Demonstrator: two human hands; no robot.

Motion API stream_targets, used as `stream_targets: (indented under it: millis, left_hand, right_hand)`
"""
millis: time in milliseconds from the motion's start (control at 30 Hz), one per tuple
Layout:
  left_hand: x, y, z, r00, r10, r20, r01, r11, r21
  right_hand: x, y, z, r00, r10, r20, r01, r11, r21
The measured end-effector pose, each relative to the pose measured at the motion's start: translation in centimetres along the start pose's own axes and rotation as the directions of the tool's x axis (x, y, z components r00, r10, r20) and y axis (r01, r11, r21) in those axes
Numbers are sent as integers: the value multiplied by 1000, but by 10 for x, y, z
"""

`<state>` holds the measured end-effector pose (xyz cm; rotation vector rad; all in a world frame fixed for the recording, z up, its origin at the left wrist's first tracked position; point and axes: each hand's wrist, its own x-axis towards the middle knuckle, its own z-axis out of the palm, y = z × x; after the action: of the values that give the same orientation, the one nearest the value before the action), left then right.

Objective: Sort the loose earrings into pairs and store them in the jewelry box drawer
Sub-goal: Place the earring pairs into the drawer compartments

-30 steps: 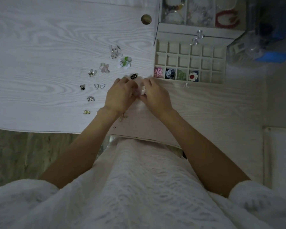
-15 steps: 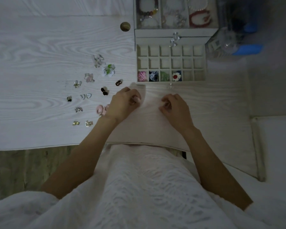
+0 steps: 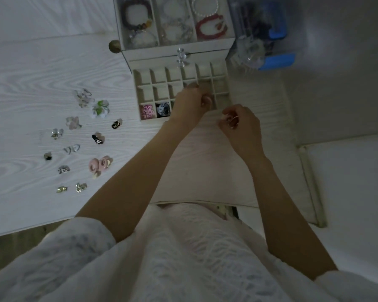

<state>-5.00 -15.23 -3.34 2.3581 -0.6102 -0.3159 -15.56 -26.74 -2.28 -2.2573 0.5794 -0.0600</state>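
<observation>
We reach the left hand (image 3: 191, 105) over the front row of the open jewelry box drawer (image 3: 181, 92), which stands pulled out on the white wood-grain counter (image 3: 42, 68). Its fingers are curled together over the divided compartments; we cannot tell whether they pinch an earring, because the view is blurred there. The right hand (image 3: 241, 125) hovers just beside the drawer's front right corner, above the counter, with thumb and forefinger drawn narrow; something small and pale shows between the fingertips, too small to identify.

In the drawer's front row, the leftmost compartment holds a pink flower earring (image 3: 147, 111) and the next holds a dark blue-and-white earring (image 3: 163, 109). The compartments in the rows behind that are in view hold nothing.

The loose earrings (image 3: 79, 138) lie scattered on the counter to the left of the drawer, well apart from both hands. Among them we see a green-and-white flower piece (image 3: 100, 109), a pink rose pair (image 3: 100, 164) and two small gold pieces (image 3: 71, 188).

Behind the drawer, the jewelry box top tray (image 3: 175, 20) holds bracelets in three sections.
</observation>
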Motion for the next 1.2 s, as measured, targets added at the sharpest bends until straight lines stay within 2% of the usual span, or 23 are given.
stream_targets:
  millis: [133,233,300,400,500,700,933,1033,1100,1200]
  left_hand:
    - [10,13,-4,992,44,118,-71,969,235]
    - [11,10,-7,987,69,142,-108,951,291]
    - [4,4,-7,989,118,88,-139,945,297]
    - [-10,-5,-4,972,235,6,-218,891,398]
    - [-16,-10,1,961,276,17,-256,867,427]
    - [-14,-11,2,963,269,31,-255,860,443]
    - [-18,-15,0,950,310,27,-265,760,593]
    - [-23,-17,0,939,341,-34,-269,794,545]
    - [-26,-16,-2,941,331,-73,-248,819,517]
    - [-34,-15,-1,936,348,-48,-263,785,561]
  right_hand:
    - [16,0,-8,999,-7,-39,7,1000,-1]
    - [27,-2,-8,998,-40,-53,40,999,-13]
    - [33,-4,-4,996,-70,-53,68,997,-40]
    - [40,-9,6,993,-118,3,118,990,-80]
    - [44,-10,12,990,-137,42,141,983,-119]
    - [42,-4,2,989,-148,3,148,980,-130]
    - [37,0,2,982,-188,3,188,978,-95]
    - [38,-4,6,973,-233,-4,232,970,-79]
    - [42,-6,11,966,-257,36,259,959,-116]
    - [49,-5,14,956,-265,122,286,935,-209]
